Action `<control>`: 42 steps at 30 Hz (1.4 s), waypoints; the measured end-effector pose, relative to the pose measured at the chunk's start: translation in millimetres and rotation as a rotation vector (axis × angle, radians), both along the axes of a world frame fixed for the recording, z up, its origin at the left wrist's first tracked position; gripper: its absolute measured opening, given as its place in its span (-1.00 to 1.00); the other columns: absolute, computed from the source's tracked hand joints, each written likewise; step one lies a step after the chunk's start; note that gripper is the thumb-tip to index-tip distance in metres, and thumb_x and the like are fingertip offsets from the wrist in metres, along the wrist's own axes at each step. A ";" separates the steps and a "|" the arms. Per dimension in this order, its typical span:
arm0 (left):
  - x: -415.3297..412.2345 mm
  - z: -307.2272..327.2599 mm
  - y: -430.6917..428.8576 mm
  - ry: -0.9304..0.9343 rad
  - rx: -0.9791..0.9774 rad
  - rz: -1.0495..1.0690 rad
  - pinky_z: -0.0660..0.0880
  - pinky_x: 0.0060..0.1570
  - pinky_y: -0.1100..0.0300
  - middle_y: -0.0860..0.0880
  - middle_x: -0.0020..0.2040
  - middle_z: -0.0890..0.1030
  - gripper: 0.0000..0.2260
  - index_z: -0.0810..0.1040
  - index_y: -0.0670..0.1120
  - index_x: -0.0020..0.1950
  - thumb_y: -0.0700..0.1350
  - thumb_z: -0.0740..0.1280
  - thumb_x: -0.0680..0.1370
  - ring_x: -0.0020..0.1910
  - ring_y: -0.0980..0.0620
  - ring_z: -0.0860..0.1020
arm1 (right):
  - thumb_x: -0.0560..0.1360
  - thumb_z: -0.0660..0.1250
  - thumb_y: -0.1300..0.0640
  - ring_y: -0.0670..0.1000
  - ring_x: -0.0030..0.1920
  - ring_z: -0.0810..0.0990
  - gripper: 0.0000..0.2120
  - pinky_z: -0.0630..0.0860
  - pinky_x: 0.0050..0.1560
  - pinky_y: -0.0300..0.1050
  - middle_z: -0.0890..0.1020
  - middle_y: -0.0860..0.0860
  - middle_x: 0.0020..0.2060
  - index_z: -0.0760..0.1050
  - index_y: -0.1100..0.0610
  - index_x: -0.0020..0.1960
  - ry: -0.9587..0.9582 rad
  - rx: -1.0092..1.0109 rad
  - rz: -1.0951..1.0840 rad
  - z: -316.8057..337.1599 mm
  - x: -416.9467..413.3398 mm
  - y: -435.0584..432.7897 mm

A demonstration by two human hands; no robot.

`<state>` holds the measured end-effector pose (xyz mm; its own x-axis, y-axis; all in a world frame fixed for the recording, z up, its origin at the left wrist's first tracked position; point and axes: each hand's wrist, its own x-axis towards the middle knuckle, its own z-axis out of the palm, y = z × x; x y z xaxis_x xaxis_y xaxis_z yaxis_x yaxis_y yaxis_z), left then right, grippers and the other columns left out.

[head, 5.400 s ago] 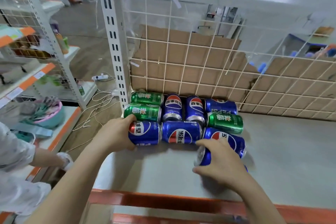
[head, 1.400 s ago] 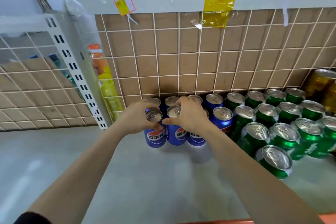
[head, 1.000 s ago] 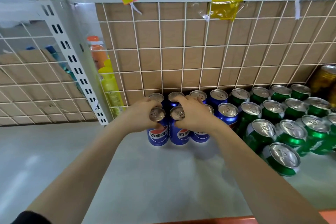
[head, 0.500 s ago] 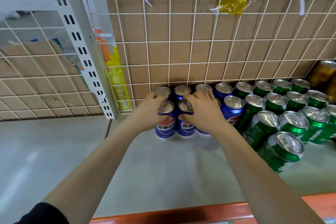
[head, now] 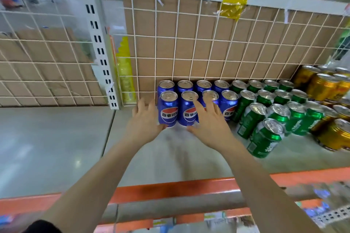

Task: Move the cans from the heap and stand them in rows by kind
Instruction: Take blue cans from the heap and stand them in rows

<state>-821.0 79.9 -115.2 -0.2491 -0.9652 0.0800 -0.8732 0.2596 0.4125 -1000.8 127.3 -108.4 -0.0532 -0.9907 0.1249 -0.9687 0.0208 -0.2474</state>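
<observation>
Blue cans (head: 168,108) upright, two rows at the back of the shelf (head: 180,157), green cans (head: 249,121) beside. Left hand (head: 145,121) and right hand (head: 210,122) both spread, holding nothing. Probably full: rigid, slick, weighty; grip round the sidewall.

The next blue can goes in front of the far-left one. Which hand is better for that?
Probably the left hand: it is open beside the far-left front blue can, by bare shelf. The right hand lies before the middle blue cans, nearer the green cans.
</observation>
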 end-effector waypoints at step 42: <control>536.7 -54.0 339.1 0.297 0.057 1.063 0.38 0.19 0.03 -0.12 0.39 0.27 -0.52 0.35 -0.08 0.35 0.10 0.31 0.51 0.32 -0.14 0.35 | 0.51 0.32 -0.03 0.01 0.31 0.34 -0.53 0.31 0.24 -0.10 0.41 0.01 0.28 0.34 0.06 0.37 -0.362 0.080 0.727 -41.3 508.7 155.9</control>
